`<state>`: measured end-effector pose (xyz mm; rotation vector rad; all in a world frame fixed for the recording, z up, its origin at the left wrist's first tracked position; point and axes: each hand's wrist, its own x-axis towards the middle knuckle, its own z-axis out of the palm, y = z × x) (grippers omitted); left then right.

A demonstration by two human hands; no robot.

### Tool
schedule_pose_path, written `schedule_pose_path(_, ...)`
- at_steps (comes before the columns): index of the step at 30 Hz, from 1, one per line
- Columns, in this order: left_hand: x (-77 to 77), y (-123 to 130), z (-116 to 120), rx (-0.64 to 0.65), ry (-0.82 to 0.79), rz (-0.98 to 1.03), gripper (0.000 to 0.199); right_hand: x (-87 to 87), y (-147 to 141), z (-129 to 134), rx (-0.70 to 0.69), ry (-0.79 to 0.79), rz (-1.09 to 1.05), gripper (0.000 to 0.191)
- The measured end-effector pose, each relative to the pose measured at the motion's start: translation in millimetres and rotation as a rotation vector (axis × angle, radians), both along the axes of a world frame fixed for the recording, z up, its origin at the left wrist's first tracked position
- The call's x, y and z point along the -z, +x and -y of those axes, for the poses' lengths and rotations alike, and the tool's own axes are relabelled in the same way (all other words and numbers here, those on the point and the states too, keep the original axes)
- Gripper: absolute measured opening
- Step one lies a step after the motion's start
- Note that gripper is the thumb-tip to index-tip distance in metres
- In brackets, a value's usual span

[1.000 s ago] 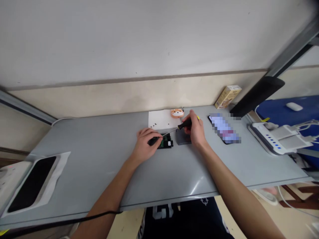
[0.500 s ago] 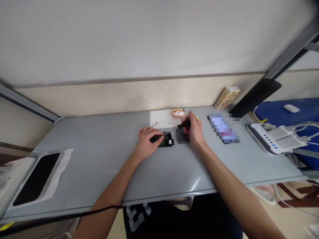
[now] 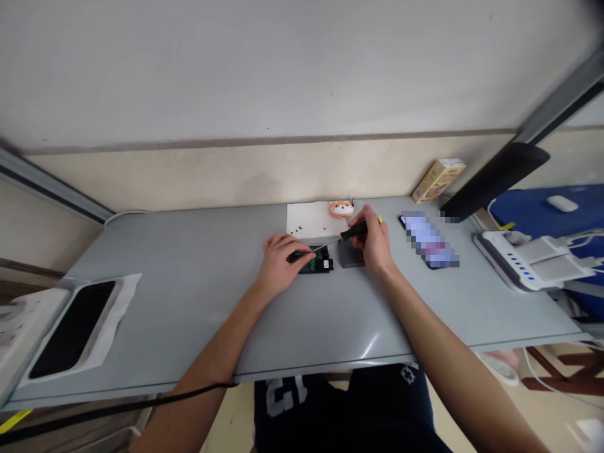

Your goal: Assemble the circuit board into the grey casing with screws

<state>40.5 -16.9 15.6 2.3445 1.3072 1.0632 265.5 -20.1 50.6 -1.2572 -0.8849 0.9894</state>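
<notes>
In the head view my right hand is wrapped around the black handle of a screwdriver. The shaft slants down and left to a black device with a green circuit board in it. Closed over the device's left end is my left hand, its thumb and fingertips close to the screwdriver's tip. Those fingers hide the tip and part of the board. Just right of the device, partly under my right hand, lies a dark grey case. Several tiny dark screws lie on a white sheet behind.
An orange animal-face case rests on the sheet's far right corner. A lit phone, a small carton and a white power strip stand to the right. A black-screened tablet or phone lies at the left.
The camera view has shifted slightly, so everything sits a bit higher and further right. Both hands keep the same hold on the device and screwdriver.
</notes>
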Motion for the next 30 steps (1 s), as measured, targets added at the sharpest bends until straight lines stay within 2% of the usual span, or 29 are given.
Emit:
schedule_pose_path(7,-4.6,-1,4,0.016,0.053,-0.046,0.012,-4.6,3,3,-0.044,0.026,0.092,0.058)
schedule_pose_path(13,-6.7,1,9,0.058,0.093,-0.083,0.011,-11.0,3,8,-0.090,0.271,0.201,0.042)
schedule_pose_path(18,-6.6,3,10,0.066,0.048,-0.076,0.013,-11.1,4,8,-0.018,0.407,0.295,0.041)
schedule_pose_path(23,-5.7,2,11,0.087,-0.171,-0.148,0.076,-10.4,4,6,0.038,0.348,0.344,0.045)
schedule_pose_path(25,-5.0,1,10,0.107,-0.221,-0.171,0.081,-11.3,3,6,0.033,0.295,0.344,0.045)
schedule_pose_path(30,-2.9,1,8,0.116,-0.243,-0.172,0.064,-14.2,-1,9,-0.016,0.230,0.345,0.044)
